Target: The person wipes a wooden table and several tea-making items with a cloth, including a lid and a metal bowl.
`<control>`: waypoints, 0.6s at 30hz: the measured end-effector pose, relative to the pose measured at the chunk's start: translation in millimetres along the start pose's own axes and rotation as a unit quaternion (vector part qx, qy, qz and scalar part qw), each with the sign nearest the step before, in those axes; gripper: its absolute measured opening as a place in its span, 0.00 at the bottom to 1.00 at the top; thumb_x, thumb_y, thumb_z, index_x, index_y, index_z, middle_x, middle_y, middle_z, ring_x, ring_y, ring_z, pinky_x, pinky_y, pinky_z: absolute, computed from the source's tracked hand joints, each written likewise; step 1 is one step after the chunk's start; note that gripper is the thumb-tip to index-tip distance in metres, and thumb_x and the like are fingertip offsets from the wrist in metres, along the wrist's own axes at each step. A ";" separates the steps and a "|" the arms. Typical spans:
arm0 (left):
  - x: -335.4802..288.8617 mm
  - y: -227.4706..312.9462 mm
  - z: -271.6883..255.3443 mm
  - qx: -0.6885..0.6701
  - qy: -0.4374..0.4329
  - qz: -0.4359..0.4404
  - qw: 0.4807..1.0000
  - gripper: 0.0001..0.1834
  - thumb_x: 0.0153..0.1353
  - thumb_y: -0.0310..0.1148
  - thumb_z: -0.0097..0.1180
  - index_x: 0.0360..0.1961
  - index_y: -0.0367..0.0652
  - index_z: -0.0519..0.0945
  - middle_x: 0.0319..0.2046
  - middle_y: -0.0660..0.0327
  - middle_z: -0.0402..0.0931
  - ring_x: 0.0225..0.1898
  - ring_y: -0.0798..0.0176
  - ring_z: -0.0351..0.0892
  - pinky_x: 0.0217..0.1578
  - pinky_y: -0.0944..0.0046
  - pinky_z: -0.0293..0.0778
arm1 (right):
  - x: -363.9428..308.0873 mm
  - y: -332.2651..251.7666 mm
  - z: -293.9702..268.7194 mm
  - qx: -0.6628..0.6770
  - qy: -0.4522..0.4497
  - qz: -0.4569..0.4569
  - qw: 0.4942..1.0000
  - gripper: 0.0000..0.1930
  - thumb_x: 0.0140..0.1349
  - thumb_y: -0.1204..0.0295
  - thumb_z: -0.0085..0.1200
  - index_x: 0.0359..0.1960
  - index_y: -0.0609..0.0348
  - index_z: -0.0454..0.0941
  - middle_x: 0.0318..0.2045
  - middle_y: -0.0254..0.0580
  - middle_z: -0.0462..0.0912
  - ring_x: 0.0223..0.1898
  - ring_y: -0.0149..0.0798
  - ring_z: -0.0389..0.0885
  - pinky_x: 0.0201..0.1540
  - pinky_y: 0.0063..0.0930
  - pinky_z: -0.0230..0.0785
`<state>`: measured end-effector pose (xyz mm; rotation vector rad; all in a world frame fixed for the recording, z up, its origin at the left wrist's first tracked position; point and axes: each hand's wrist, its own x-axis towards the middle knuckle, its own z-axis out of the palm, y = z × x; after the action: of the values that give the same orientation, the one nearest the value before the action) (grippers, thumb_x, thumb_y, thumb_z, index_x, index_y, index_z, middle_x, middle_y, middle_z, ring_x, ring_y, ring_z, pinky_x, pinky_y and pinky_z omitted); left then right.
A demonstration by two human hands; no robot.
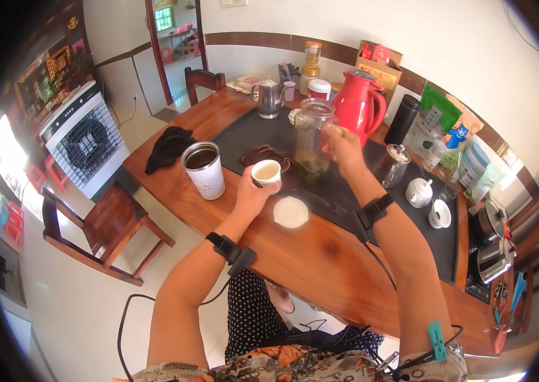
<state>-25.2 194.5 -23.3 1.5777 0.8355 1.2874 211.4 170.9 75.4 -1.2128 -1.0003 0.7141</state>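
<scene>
Left hand (250, 196): fingers grasping a white cup (265, 173) over the desk (320, 256), some hidden behind it.
Right hand (344, 148): fingers gripping the glass jug (312, 135) beyond, handle mostly covered.
Jug: yellowish liquid low inside, base blurred.
Cup: pale interior, contents unclear.
White tumbler (207, 181): left of cup, dark liquid.

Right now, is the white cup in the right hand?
No, the left hand holds the white cup; the right hand grips the glass pitcher.
</scene>
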 end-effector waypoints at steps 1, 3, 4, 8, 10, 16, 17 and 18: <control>-1.7 -2.7 -0.9 0.000 0.004 -0.003 1.000 0.32 0.49 0.32 0.72 0.53 0.34 0.71 0.46 0.56 0.80 0.49 0.63 0.79 0.51 0.62 0.74 | 10.7 5.7 6.1 0.016 0.003 -0.009 1.000 0.15 0.63 0.59 0.59 0.27 0.57 0.77 0.20 0.29 0.75 0.20 0.27 0.74 0.27 0.21 0.65; -4.8 -8.1 -2.3 -0.016 -0.006 0.016 1.000 0.33 0.49 0.33 0.72 0.55 0.35 0.70 0.47 0.55 0.79 0.50 0.62 0.78 0.52 0.62 0.73 | 31.5 14.0 14.2 0.035 -0.001 -0.001 0.999 0.14 0.64 0.60 0.59 0.26 0.56 0.76 0.19 0.29 0.74 0.20 0.27 0.74 0.27 0.22 0.65; -4.2 -11.3 -4.3 -0.009 -0.016 0.018 1.000 0.35 0.49 0.34 0.72 0.56 0.36 0.69 0.48 0.55 0.79 0.51 0.61 0.78 0.53 0.61 0.72 | 40.8 17.6 17.8 0.055 0.000 0.005 0.998 0.14 0.64 0.60 0.59 0.25 0.55 0.75 0.18 0.28 0.73 0.20 0.27 0.74 0.26 0.22 0.64; -2.1 -1.8 -6.7 0.014 -0.036 -0.046 0.998 0.34 0.51 0.34 0.72 0.57 0.37 0.69 0.50 0.58 0.77 0.52 0.65 0.76 0.54 0.63 0.72 | 75.9 31.1 27.1 0.105 0.007 -0.002 0.994 0.15 0.65 0.62 0.57 0.23 0.54 0.74 0.16 0.29 0.72 0.19 0.28 0.72 0.25 0.23 0.62; -2.9 2.2 -7.7 0.037 -0.043 -0.031 0.998 0.34 0.51 0.34 0.72 0.57 0.37 0.69 0.49 0.58 0.78 0.51 0.65 0.76 0.54 0.63 0.72 | 91.2 35.5 33.2 0.094 0.003 -0.005 0.996 0.15 0.66 0.61 0.57 0.23 0.54 0.74 0.17 0.29 0.73 0.19 0.28 0.72 0.25 0.23 0.62; -4.8 7.4 -10.0 0.054 -0.063 -0.027 0.996 0.34 0.51 0.35 0.72 0.56 0.38 0.69 0.48 0.58 0.78 0.51 0.64 0.77 0.53 0.63 0.72 | 113.5 42.0 41.9 0.031 -0.010 -0.002 0.999 0.14 0.67 0.60 0.55 0.29 0.56 0.78 0.18 0.30 0.75 0.22 0.27 0.72 0.26 0.22 0.62; -5.3 8.4 -10.9 0.062 -0.066 -0.026 0.996 0.34 0.50 0.35 0.72 0.56 0.38 0.68 0.48 0.57 0.78 0.51 0.62 0.77 0.53 0.61 0.72 | 112.7 40.7 42.7 0.025 -0.015 0.013 1.000 0.14 0.66 0.59 0.56 0.32 0.57 0.79 0.20 0.31 0.76 0.23 0.28 0.74 0.29 0.23 0.65; -6.3 9.7 -10.0 0.068 -0.071 -0.024 0.995 0.35 0.50 0.35 0.72 0.56 0.39 0.67 0.49 0.55 0.77 0.52 0.59 0.77 0.53 0.60 0.72 | 112.7 41.8 39.5 0.017 -0.017 0.027 0.999 0.14 0.66 0.59 0.57 0.34 0.58 0.79 0.22 0.32 0.77 0.25 0.29 0.75 0.31 0.24 0.68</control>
<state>-36.8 187.6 -16.1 1.7252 0.8798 1.0897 224.8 296.1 63.2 -1.2061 -0.9834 0.7932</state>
